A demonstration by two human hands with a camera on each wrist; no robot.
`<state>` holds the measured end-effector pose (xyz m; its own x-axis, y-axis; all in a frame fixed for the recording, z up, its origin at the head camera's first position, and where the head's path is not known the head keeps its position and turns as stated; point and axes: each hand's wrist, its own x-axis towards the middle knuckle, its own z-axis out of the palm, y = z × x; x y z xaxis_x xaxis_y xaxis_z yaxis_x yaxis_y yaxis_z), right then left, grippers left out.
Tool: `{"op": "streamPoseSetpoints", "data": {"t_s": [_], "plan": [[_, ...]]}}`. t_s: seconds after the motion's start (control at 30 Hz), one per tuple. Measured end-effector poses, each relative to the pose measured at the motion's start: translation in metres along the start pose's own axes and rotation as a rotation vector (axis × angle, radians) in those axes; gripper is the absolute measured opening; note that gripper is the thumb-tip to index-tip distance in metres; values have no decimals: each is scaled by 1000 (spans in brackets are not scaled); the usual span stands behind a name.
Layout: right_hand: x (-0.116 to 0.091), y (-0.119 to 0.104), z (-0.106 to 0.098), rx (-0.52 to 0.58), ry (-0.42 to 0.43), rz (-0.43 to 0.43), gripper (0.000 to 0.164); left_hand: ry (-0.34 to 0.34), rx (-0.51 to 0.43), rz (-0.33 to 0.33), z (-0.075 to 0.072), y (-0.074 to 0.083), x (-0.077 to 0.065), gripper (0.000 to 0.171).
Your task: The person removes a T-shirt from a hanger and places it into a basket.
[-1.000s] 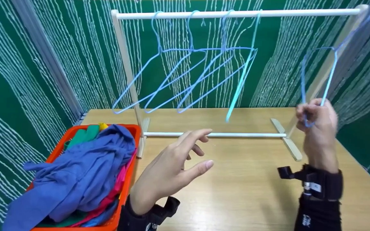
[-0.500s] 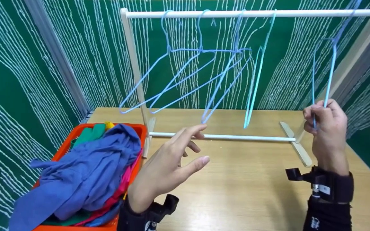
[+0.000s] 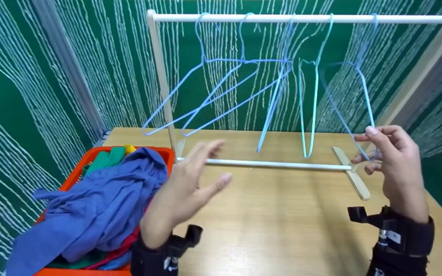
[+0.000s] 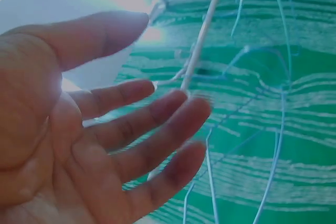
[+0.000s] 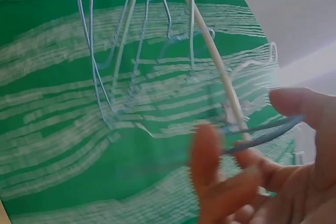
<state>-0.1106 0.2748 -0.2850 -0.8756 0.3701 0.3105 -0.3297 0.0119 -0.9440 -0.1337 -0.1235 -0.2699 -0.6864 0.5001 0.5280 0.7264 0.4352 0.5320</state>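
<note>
My right hand is at the lower corner of a blue hanger, whose hook sits over the rack's white top rod. In the right wrist view the thumb and fingers stand spread apart, with the hanger's end between them. To its left hangs a turquoise hanger, then several blue hangers along the same rod. My left hand is in the air right of the basket, holding nothing. Its fingers are extended and parted from the thumb.
An orange basket at the left is heaped with clothes, a blue-purple cloth on top, draping over its side. The rack's wooden foot and white lower bar are at the wooden table. A green patterned curtain hangs behind.
The hanger at the right has come left and its hook now rests on the rod. My right hand's grip has loosened. My left hand has drifted left; the neighbouring hangers have turned.
</note>
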Motion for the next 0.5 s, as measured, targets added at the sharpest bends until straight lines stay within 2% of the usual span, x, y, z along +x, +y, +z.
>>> {"op": "streamPoseSetpoints", "data": {"t_s": [0.13,0.23,0.3,0.4,0.5], "plan": [[-24,-19,-14,-477,119,35,47,126,192,-30,-4,-6,-1,71],[-45,-32,-24,-851,179,50,70,146,302,-119,-7,-11,-6,85],[-60,-40,-32,-991,171,62,80,118,347,-207,-10,-13,-11,90],[-79,-48,-42,-1134,125,100,86,48,366,-331,-18,-14,-18,94],[-93,-55,-51,-1227,91,150,87,-15,358,-398,-25,-14,-24,93]]}}
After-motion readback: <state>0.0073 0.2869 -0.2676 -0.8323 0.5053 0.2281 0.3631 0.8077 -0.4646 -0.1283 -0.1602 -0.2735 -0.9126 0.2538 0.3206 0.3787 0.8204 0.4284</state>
